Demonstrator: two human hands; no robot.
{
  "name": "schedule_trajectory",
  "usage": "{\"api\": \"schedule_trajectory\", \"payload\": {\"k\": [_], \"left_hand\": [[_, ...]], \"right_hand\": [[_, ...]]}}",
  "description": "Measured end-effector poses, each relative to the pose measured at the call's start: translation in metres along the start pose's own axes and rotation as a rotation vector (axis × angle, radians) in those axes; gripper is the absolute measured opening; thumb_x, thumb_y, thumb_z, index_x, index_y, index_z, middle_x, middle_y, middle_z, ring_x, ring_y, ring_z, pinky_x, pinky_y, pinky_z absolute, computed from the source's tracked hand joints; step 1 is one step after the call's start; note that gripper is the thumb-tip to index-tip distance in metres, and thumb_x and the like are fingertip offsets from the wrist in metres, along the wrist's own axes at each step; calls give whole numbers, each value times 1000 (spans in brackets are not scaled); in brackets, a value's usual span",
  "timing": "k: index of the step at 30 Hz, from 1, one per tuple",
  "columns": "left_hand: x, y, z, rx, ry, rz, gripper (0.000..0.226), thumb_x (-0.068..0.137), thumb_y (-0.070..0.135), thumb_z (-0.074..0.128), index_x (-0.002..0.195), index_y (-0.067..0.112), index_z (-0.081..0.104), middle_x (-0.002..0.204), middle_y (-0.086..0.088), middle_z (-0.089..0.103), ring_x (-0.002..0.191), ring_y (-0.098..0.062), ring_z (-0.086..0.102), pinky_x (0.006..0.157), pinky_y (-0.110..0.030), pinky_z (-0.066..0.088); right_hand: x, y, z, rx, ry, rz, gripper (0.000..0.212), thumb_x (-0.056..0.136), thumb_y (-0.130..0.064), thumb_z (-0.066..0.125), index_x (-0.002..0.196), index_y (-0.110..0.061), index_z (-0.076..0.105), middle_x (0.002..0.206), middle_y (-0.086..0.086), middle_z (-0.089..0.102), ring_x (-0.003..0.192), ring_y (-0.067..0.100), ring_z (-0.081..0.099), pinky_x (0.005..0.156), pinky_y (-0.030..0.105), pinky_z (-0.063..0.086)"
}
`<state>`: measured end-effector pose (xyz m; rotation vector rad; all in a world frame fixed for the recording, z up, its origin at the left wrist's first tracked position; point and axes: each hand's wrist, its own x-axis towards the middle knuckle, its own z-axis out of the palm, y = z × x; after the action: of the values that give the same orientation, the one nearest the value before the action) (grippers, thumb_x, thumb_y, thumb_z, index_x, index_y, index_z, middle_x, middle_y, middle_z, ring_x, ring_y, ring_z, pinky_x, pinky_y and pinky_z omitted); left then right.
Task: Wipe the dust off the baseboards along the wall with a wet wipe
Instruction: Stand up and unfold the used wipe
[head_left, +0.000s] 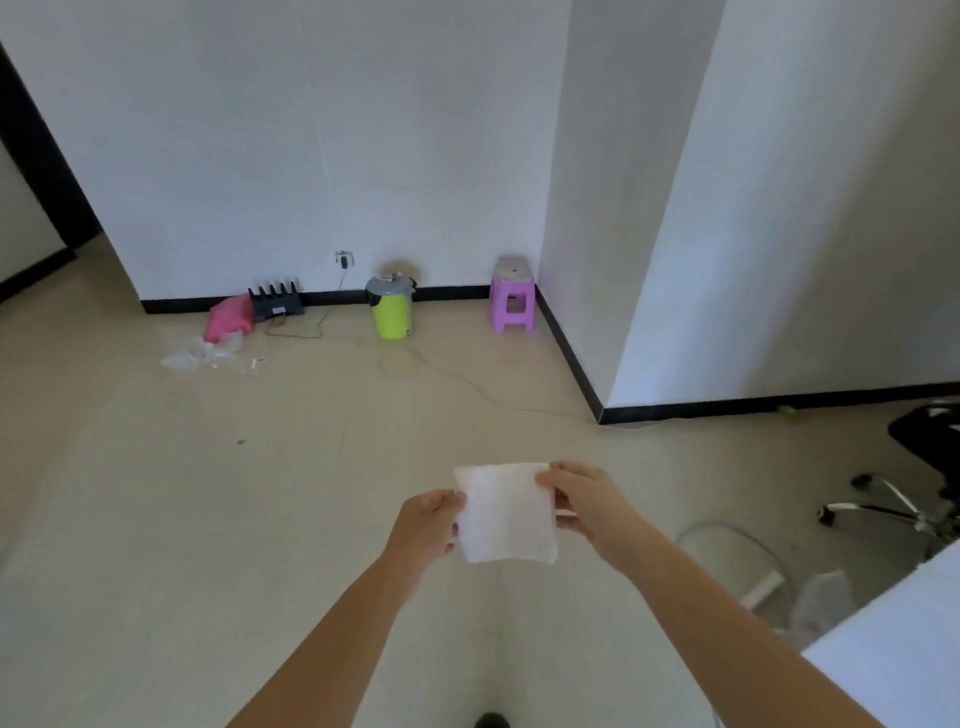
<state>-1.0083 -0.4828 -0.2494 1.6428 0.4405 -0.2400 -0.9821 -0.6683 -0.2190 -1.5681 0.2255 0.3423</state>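
both hands (426, 525) outstretched, fingers (550, 475) pinching wipe (506, 514).

Both my bare forearms reach forward from the bottom of the view, angling toward each other. My left hand (423, 525) pinches the left edge of a wet wipe (506, 517), fingers curled. My right hand (584, 501), slightly higher, pinches its right edge.
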Motion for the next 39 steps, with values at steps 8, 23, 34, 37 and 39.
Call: {"api": "schedule_trajectory", "payload": {"k": [8,23,34,37,39], "left_hand": [[257,117,-11,115,8,59,14,93,13,49,96,16,62,93,-4,65,75,-14,58,60,-23,41],[728,279,-92,739,33,199,32,94,20,48,123,12,59,127,-9,60,118,-24,54,95,-27,38],[1042,423,-48,844,-64,249,37,94,17,43,130,14,50,129,-14,53,117,-29,51,96,-32,39],[1135,446,-17,892,-107,255,38,94,17,42,131,13,49,132,-15,50,123,-29,46,100,-32,35],[1198,462,4,906,-122,234,39,93,17,42,131,13,48,132,-15,50,123,-29,45,101,-32,35]], "right_hand": [[262,-99,22,-159,35,-89,16,90,-10,59,75,-17,62,81,6,60,78,21,56,76,35,47],[714,-268,93,-351,141,-114,4,88,-15,62,89,-14,66,79,-3,60,77,15,56,70,24,44],[1008,-365,69,-410,276,-88,19,91,-19,61,105,-10,69,88,0,65,80,10,58,62,11,40],[1099,-379,46,-409,273,-56,18,91,-21,61,103,-11,70,90,-1,66,85,12,60,67,12,43],[1165,-387,27,-413,286,-35,17,90,-21,62,101,-10,71,91,1,67,87,15,62,75,20,45]]}}
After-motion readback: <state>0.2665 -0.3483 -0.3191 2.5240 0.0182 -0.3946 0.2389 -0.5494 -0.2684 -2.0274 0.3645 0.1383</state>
